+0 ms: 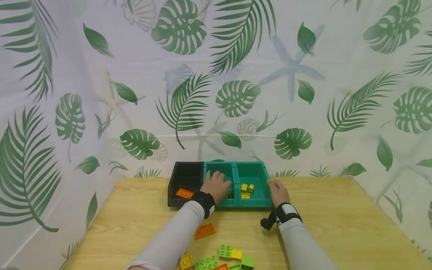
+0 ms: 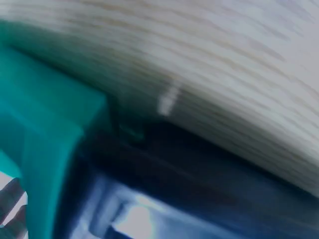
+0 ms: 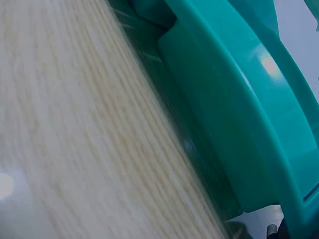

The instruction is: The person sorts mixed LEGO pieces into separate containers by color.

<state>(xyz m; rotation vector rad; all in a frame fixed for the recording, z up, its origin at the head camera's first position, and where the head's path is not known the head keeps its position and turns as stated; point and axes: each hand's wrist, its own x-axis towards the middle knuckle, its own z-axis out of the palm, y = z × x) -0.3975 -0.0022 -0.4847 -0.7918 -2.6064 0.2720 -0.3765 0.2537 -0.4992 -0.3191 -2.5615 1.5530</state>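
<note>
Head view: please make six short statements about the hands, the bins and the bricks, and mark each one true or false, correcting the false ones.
1. An orange brick lies in the black bin. True.
2. The left hand is at the right teal bin. False: it is at the middle teal bin.
3. The right hand is at the outer edge of the right teal bin. True.
4. The right teal bin holds green bricks. False: yellow bricks lie there.
5. A green four-stud brick lies on the wooden table. True.
6. The black bin stands between the teal bins. False: it is at the row's left end.
</note>
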